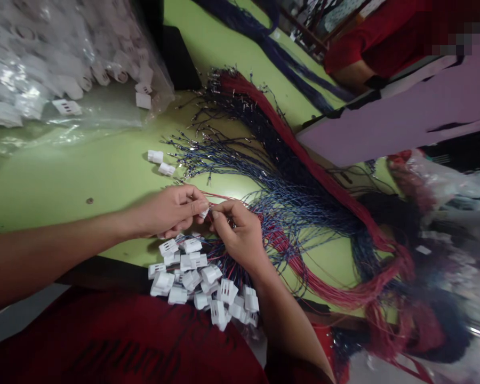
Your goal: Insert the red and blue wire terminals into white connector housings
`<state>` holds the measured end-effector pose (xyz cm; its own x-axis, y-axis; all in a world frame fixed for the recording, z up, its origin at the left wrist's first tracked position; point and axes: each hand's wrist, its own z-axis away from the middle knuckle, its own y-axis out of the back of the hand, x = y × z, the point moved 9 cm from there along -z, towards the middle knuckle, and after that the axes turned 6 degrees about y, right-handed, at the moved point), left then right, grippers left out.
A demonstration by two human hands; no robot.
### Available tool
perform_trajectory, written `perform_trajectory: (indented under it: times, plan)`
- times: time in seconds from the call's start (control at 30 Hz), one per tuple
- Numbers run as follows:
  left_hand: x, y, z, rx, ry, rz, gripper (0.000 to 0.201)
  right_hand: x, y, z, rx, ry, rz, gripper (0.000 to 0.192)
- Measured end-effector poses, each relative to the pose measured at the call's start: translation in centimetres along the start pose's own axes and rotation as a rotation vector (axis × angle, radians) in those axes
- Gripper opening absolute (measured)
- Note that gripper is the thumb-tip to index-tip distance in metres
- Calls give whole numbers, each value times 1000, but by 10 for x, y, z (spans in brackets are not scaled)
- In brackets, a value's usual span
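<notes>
My left hand [182, 208] is closed on a small white plastic connector housing [204, 213], mostly covered by the fingers. Close against it, my right hand [240, 229] pinches a thin wire at the housing; the wire's end is hidden. Red wires [224, 196] run just behind both hands. Below them, a cluster of white connector housings [192, 260] with wires attached hangs at the table's front edge. Two loose white housings [156, 156] lie beyond my left hand, near the metal-tipped ends of a blue wire bundle [224, 160].
A clear plastic bag [100, 114] full of white housings lies at the left on the green table [116, 170]. Long red wires [300, 144] and dark wires stretch across the right. A purple panel [392, 117] stands at the right, with another person's red sleeve [368, 42] behind it.
</notes>
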<state>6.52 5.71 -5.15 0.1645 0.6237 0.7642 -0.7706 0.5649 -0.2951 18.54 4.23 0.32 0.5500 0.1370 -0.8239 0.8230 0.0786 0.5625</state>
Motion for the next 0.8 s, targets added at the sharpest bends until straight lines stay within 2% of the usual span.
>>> perform_trajectory:
  times: [0.23, 0.33, 0.4, 0.47, 0.5, 0.53, 0.57, 0.63, 0.67, 0.73, 0.8]
  plan:
    - [5, -3, 1, 36, -17, -30, 15, 0, -9, -2, 17, 10, 17, 12]
    - [1, -2, -1, 12, -26, 12, 17, 0, -2, -3, 33, -15, -18, 12]
    - [1, -1, -1, -12, -14, 100, 15, -2, 4, -2, -61, -28, -137, 15]
    - [5, 4, 0, -26, 11, 300, 15, -14, 6, 0, -271, 41, -291, 24]
    - [8, 7, 1, -21, 20, 437, 17, -20, 10, 0, -330, 89, -315, 27]
    - [12, 11, 2, -5, 25, 579, 20, -24, 17, -3, -318, 138, -277, 28]
    - [15, 15, 4, 12, 27, 708, 22, -23, 25, -9, -240, 172, -165, 26]
    - [18, 19, 6, 42, 18, 876, 21, -17, 35, -20, -53, 197, 197, 17]
    - [19, 19, 6, 40, 14, 906, 17, -12, 29, -25, -38, 201, 385, 14]
    - [17, 16, 4, 11, -2, 870, 14, 0, 8, -31, -102, 212, 625, 15]
    - [14, 12, 2, -24, -41, 755, 22, 10, 0, -32, -113, 216, 670, 17]
